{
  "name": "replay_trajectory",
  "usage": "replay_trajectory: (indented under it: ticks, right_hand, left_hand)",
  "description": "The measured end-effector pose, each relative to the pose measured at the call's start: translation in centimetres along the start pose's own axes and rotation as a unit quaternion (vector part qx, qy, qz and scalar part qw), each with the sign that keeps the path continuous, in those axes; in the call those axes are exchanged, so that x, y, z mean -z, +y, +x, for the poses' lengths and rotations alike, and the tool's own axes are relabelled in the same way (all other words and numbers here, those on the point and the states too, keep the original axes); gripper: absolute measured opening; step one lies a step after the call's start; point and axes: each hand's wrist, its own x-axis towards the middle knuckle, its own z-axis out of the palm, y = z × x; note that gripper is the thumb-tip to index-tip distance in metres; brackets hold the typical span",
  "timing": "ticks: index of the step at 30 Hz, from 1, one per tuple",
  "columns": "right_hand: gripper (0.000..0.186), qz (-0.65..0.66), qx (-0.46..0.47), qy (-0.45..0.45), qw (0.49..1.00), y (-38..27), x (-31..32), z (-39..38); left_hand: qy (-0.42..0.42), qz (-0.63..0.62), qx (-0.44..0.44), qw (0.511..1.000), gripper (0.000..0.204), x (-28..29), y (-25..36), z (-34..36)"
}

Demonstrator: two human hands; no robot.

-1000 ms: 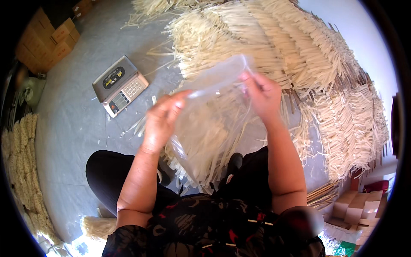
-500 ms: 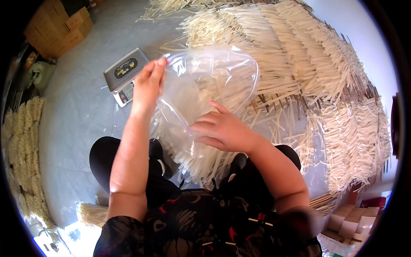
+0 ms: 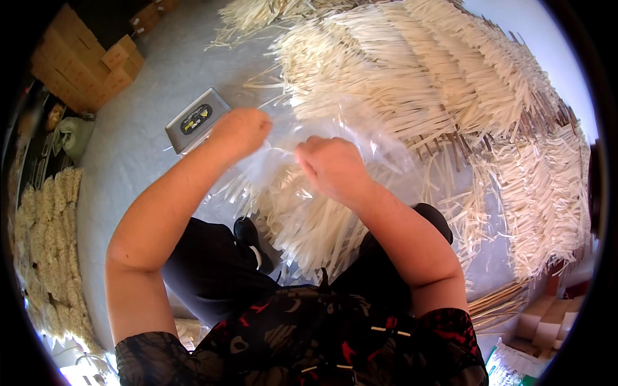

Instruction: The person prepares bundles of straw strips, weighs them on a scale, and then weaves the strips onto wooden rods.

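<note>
At centre frame: one clear plastic bag (image 3: pixel 378 143), seeming light, soft, slippery, best held by its rim; left hand (image 3: pixel 243 130) and right hand (image 3: pixel 330 164) are clenching it, fingers curled.

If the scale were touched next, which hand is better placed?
Probably the left hand: in this view it is nearer the scale, while the right hand is farther off, by the clear bag.

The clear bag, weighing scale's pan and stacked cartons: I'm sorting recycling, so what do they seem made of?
Clear bag: thin, glossy plastic film, by its see-through folds and bright glints.
Scale pan: probably smooth metal, by its grey sheen.
Stacked cartons: likely matt cardboard, by their flat brown faces.
</note>
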Motion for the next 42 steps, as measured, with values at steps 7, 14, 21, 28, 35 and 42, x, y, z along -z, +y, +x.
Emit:
replay_trajectory:
  ticks: [7, 14, 21, 28, 35, 42]
  right_hand:
    - [0.021, 0.198, 0.015, -0.241, 0.950, -2.6, 1.4, -0.6]
    - [0.088, 0.259, -0.119, -0.207, 0.936, 0.8, 3.3, 0.1]
    - [0.081, 0.441, -0.346, 0.332, 0.759, 8.9, 9.0, 0.1]
    - [0.057, 0.507, -0.387, 0.187, 0.747, 4.7, 4.7, 1.9]
    - [0.036, 0.357, -0.346, -0.044, 0.867, 5.6, 5.7, 0.5]
    - [0.024, 0.540, -0.283, 0.345, 0.714, 2.6, 12.9, 0.1]
  left_hand:
    - [0.092, 0.055, 0.052, 0.993, 0.026, 2.0, -4.7, 1.7]
    - [0.001, -0.432, 0.028, 0.901, 0.040, 5.5, 2.6, -1.4]
    - [0.004, -0.236, -0.066, 0.970, 0.042, 2.4, 2.0, -3.7]
    - [0.121, -0.376, -0.143, 0.907, 0.036, -5.1, 8.4, -6.8]
    - [0.015, -0.537, -0.133, 0.833, 0.044, -7.7, 9.0, -9.2]
    - [0.177, -0.395, -0.131, 0.892, 0.090, -14.3, 1.9, -7.2]
